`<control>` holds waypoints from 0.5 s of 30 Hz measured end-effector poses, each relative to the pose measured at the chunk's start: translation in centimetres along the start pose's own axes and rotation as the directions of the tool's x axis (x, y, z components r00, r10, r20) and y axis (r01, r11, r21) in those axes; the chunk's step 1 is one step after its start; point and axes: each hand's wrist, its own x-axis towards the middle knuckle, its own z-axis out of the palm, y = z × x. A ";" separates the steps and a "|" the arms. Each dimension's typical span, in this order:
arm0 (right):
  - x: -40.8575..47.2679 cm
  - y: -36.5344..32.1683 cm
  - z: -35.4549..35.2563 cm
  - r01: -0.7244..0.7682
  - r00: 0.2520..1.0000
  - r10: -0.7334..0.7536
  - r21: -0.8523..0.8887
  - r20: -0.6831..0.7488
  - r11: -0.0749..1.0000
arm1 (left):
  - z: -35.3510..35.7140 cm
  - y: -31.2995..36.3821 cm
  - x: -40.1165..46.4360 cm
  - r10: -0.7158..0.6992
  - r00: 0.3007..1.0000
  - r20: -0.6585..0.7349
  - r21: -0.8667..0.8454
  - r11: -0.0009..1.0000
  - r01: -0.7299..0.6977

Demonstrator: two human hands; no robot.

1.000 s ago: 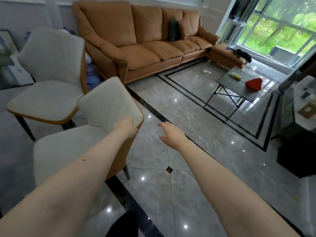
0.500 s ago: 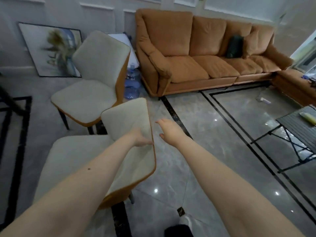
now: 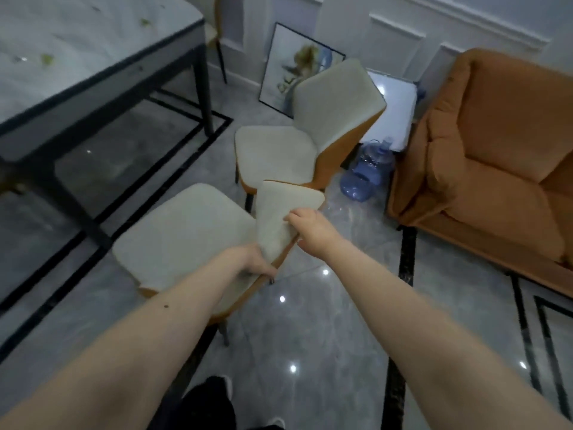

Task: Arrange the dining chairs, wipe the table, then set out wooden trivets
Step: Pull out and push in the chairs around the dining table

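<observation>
Left hand (image 3: 259, 259) and right hand (image 3: 310, 226) both grip the backrest of the near chair (image 3: 186, 240).
Left fingers curl over the backrest's lower edge; right hand clamps its top edge. Second chair (image 3: 313, 128) stands at 12 o'clock, just beyond. Counter (image 3: 77, 51) at 10 o'clock carries green scraps. Sofa (image 3: 496, 150) at 2 o'clock; water bottle (image 3: 366, 169) lies between.

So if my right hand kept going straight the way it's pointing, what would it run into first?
Probably the second chair just beyond. Your right hand has its grip on the near chair's backrest and points up and left, toward that chair's seat, though depth is hard to judge here.
</observation>
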 end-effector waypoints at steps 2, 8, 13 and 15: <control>1.1 0.3 0.1 0.053 0.998 -0.053 0.011 0.046 0.999 | 0.0 0.2 0.0 -0.061 0.997 0.040 0.012 0.998 0.060; 3.7 1.0 0.7 0.171 0.975 -0.160 -0.059 0.157 0.984 | -0.5 0.3 1.3 -0.120 0.987 0.110 0.002 0.993 0.121; 5.2 2.0 1.4 0.280 0.940 -0.254 -0.093 0.227 0.955 | -0.6 0.5 1.1 -0.159 0.977 0.141 -0.025 0.986 0.164; 5.8 2.4 1.2 0.340 0.914 -0.300 -0.110 0.274 0.934 | -0.5 1.0 1.3 -0.185 0.972 0.148 -0.009 0.982 0.188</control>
